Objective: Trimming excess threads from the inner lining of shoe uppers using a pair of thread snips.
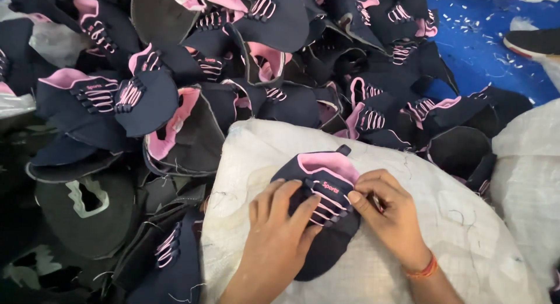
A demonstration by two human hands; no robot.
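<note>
Pressing flat left hand (279, 225) on navy-pink shoe upper (324, 205), right hand (389, 209) pinching its laces (331, 204), white sack (466, 222) beneath

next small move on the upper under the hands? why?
Probably draw the pink lace snug with the right hand while the left hand pins the piece down. The navy shoe upper lies flat on the white woven sack, the left hand's fingers spread over its lacing; the right hand's fingertips pinch at the lace rows' edge. Whether it holds a small tool is unclear.

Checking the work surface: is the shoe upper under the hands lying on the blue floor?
No, the shoe upper lies on a white woven sack.
</note>
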